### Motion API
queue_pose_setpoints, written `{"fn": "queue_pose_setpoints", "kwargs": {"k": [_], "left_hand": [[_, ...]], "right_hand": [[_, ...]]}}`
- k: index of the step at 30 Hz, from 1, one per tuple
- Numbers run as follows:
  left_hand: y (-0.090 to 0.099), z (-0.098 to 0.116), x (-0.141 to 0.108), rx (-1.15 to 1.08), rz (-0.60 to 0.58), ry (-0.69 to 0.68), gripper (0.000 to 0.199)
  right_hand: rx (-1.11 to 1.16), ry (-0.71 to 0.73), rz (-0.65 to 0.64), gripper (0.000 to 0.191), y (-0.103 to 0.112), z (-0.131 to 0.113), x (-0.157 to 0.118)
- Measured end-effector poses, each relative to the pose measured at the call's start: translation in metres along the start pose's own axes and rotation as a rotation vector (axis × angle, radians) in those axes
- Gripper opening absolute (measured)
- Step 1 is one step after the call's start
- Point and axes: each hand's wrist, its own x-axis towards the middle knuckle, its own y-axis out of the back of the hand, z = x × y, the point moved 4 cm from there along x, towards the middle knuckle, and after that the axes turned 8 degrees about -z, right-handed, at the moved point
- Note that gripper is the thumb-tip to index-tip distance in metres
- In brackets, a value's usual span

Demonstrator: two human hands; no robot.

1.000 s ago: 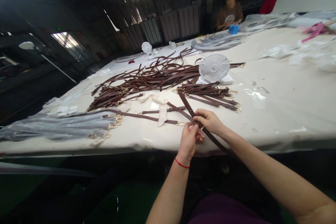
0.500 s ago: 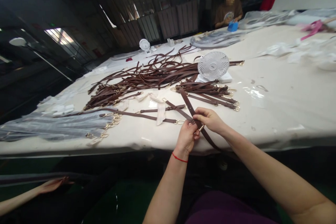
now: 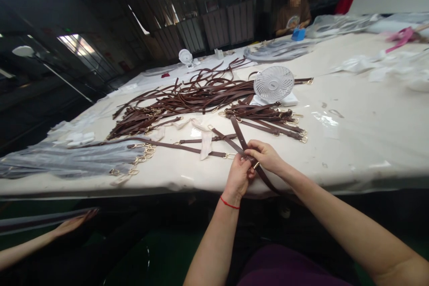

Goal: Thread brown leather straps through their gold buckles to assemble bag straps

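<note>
A dark brown strap (image 3: 238, 132) with a small gold buckle crosses another strap at the table's front edge. My left hand (image 3: 239, 173), with a red string at its wrist, is closed on the strap near the crossing. Just to the right, my right hand (image 3: 263, 155) pinches the same strap above the buckle. The strap's lower end hangs past the edge under my right forearm. A thin strap with a gold ring (image 3: 229, 156) lies left of my hands, beside a pale cloth strip (image 3: 205, 145).
Behind my hands lie a large heap of brown straps (image 3: 201, 98) and a white fan (image 3: 274, 84). Plastic-wrapped straps (image 3: 67, 159) lie at the left edge. Another person's hand (image 3: 74, 223) holds a wrapped strap at lower left. A person (image 3: 293, 13) sits across the table.
My right hand has shifted slightly left and down along the strap, and the strap's upper part has swung a little right. The other person's hand at lower left has moved right and up.
</note>
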Motion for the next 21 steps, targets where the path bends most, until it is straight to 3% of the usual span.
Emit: {"fn": "queue_pose_setpoints", "kwargs": {"k": [14, 21], "left_hand": [[-0.001, 0.008, 0.006, 0.274, -0.014, -0.045, 0.039], [0.004, 0.004, 0.012, 0.160, 0.029, -0.044, 0.039]], "right_hand": [[-0.052, 0.039, 0.079, 0.015, 0.004, 0.003, 0.001], [-0.019, 0.032, 0.123, 0.018, 0.004, 0.007, 0.005]]}}
